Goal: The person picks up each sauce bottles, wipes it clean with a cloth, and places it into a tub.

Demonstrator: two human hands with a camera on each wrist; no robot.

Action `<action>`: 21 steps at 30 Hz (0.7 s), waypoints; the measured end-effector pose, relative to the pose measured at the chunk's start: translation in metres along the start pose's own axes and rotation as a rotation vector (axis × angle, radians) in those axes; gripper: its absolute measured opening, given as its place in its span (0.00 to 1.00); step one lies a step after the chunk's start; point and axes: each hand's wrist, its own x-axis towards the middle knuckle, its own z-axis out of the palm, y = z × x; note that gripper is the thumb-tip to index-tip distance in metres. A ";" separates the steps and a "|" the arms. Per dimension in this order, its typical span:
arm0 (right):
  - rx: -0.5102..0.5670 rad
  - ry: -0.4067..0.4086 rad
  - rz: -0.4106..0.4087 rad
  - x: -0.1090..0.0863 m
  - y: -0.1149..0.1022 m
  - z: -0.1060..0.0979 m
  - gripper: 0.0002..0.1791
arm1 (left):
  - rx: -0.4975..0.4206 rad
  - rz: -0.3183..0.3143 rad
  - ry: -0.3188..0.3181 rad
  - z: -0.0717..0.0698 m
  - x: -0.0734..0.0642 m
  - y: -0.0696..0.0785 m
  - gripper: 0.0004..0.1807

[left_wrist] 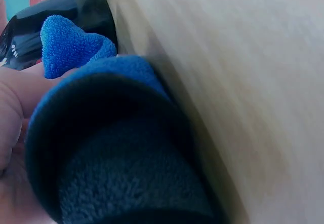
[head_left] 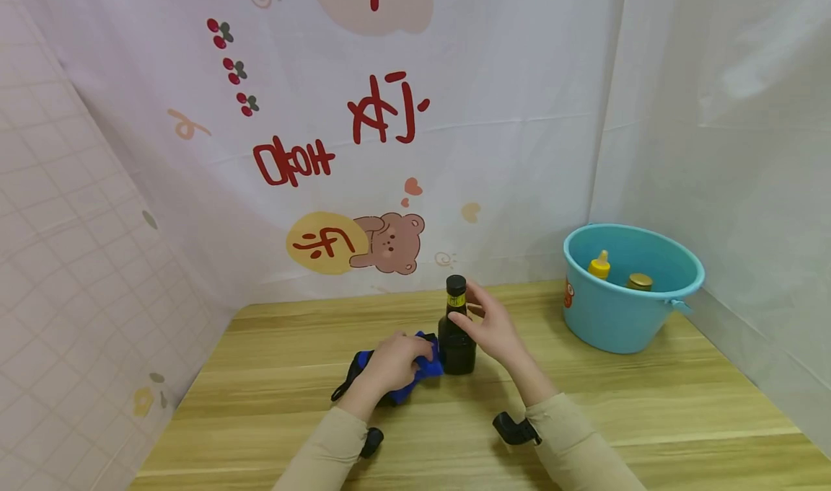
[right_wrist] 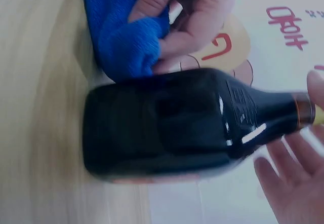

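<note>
A dark bottle [head_left: 458, 348] with a black cap and a yellow neck band stands upright near the middle of the table. My right hand [head_left: 491, 326] holds it by the neck, thumb on the near side and fingers around the far side. To its left, my left hand [head_left: 397, 361] pinches a bunched blue cloth [right_wrist: 114, 36] with black edging. A fold of that cloth lies right against the bottle's lower side. In the left wrist view, a dark, rolled part of the cloth [left_wrist: 131, 173] fills the foreground and covers part of the hand.
A light blue bucket [head_left: 617, 318] stands at the back right of the wooden table [head_left: 260, 404]. Inside it are a yellow-capped squeeze bottle [head_left: 599, 267] and a gold-lidded jar [head_left: 640, 282]. A white printed curtain [head_left: 506, 152] hangs behind the table.
</note>
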 end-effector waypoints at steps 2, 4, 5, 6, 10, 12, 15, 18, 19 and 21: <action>-0.060 0.070 0.007 -0.002 -0.004 0.004 0.37 | -0.021 0.002 0.016 -0.002 -0.002 -0.002 0.17; -0.118 0.138 0.008 -0.003 -0.007 0.008 0.39 | -0.041 0.003 0.037 -0.004 -0.003 -0.003 0.17; -0.146 0.166 0.004 -0.003 -0.008 0.009 0.39 | -0.046 0.004 0.047 -0.005 -0.004 -0.004 0.17; -0.178 0.190 -0.001 -0.003 -0.009 0.011 0.39 | -0.057 0.001 0.056 -0.006 -0.004 -0.005 0.17; -0.301 0.243 -0.007 -0.003 -0.012 0.016 0.39 | -0.096 -0.015 0.099 -0.011 -0.005 -0.007 0.16; -0.350 0.258 -0.004 -0.003 -0.011 0.018 0.38 | -0.120 -0.023 0.120 -0.014 -0.005 -0.007 0.15; -0.389 0.280 0.008 -0.003 -0.012 0.021 0.36 | -0.131 -0.021 0.156 -0.018 -0.004 -0.008 0.14; -0.393 0.295 0.007 -0.003 -0.012 0.022 0.33 | -0.134 -0.019 0.185 -0.020 -0.004 -0.008 0.14; -0.389 0.298 0.007 -0.002 -0.012 0.023 0.32 | -0.134 -0.022 0.191 -0.021 -0.005 -0.008 0.14; -0.386 0.299 0.005 -0.002 -0.012 0.023 0.31 | -0.142 -0.032 0.195 -0.023 -0.006 -0.008 0.14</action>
